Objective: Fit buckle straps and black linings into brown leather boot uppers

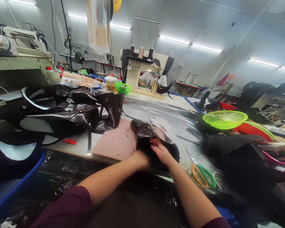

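Observation:
A dark leather piece (146, 130) with a black lining lies at the table's front edge, partly on a pinkish board (118, 141). My left hand (142, 160) reaches into its opening, and the fingers are hidden inside. At the right side of the opening, my right hand (161, 150) has its fingers bent together against the black lining; what they pinch is too small to name. Scissors (199, 174) with orange and green handles lie to the right of my right forearm.
Dark leather pieces (78, 117) are heaped at the left, above a blue tub (26, 186). Green baskets (224, 119) and black cloth (230, 148) are on the right. Behind the table, a person (146, 77) sits at a sewing machine (133, 74).

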A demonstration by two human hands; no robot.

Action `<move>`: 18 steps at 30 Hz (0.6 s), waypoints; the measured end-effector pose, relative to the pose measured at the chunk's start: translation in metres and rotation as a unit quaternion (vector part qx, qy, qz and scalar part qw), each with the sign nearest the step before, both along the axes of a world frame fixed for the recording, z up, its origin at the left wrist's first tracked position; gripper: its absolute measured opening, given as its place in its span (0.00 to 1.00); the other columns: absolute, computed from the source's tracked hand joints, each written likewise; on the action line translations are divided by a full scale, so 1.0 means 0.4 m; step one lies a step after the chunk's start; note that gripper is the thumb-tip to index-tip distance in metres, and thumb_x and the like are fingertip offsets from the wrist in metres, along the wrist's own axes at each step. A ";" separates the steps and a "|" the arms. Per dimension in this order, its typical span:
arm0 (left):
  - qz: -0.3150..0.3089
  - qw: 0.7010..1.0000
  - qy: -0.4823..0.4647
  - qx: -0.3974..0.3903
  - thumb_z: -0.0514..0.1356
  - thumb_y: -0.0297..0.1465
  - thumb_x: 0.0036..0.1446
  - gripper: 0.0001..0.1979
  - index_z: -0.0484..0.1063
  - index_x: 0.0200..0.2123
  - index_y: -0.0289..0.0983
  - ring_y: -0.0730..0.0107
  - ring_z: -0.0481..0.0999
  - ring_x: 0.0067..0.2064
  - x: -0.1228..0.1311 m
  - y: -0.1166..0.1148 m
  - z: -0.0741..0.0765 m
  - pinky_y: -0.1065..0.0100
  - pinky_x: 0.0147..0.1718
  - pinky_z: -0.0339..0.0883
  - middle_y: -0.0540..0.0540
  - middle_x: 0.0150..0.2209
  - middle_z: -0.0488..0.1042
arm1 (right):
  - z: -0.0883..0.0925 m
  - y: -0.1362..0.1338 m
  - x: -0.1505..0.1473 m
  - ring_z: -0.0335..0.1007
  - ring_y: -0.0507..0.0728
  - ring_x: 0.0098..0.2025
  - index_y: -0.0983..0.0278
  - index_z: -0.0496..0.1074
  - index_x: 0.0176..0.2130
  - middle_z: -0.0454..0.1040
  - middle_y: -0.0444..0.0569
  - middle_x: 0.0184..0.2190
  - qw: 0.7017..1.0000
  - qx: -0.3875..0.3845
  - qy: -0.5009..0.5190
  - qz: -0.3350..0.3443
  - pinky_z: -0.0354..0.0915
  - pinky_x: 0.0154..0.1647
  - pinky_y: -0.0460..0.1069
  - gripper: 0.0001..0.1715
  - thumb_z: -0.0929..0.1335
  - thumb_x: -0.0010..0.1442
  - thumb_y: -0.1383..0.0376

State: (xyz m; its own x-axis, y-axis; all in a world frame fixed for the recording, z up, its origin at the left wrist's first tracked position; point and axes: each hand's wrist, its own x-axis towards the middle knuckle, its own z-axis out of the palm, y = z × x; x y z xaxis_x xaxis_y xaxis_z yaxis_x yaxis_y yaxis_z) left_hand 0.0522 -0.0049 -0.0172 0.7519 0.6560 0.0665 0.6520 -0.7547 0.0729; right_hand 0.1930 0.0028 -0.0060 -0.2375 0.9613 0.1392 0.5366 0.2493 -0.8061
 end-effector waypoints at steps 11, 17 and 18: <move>0.047 0.996 -0.080 0.015 0.57 0.32 0.52 0.17 0.66 0.45 0.31 0.62 0.74 0.39 -0.114 0.146 -0.004 0.64 0.37 0.68 0.40 0.42 0.72 | -0.064 -0.051 -0.006 0.54 0.64 0.59 0.73 0.55 0.58 0.59 0.63 0.57 0.977 0.080 -0.195 0.008 0.53 0.58 0.60 0.37 0.64 0.52 0.62; 0.059 0.993 -0.091 0.038 0.58 0.25 0.51 0.24 0.62 0.53 0.39 0.61 0.73 0.45 -0.108 0.109 -0.021 0.63 0.39 0.70 0.38 0.58 0.58 | -0.059 -0.046 -0.032 0.60 0.65 0.55 0.74 0.60 0.55 0.64 0.64 0.54 0.977 0.072 -0.201 -0.017 0.58 0.55 0.59 0.35 0.65 0.49 0.65; 0.030 0.996 -0.082 0.032 0.57 0.24 0.52 0.21 0.66 0.50 0.40 0.62 0.73 0.45 -0.114 0.111 -0.023 0.64 0.40 0.69 0.41 0.56 0.63 | -0.062 -0.047 -0.032 0.59 0.65 0.56 0.73 0.60 0.55 0.63 0.63 0.54 0.977 0.074 -0.200 -0.014 0.56 0.57 0.59 0.35 0.66 0.49 0.65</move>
State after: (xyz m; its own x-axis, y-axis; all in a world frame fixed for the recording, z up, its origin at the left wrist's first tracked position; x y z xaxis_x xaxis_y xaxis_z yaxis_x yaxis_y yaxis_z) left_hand 0.0067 0.0397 -0.0264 0.6874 0.6895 0.2283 0.6790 -0.7216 0.1350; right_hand 0.1804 -0.0160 -0.0309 -0.2755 0.9444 0.1794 0.8096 0.3286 -0.4864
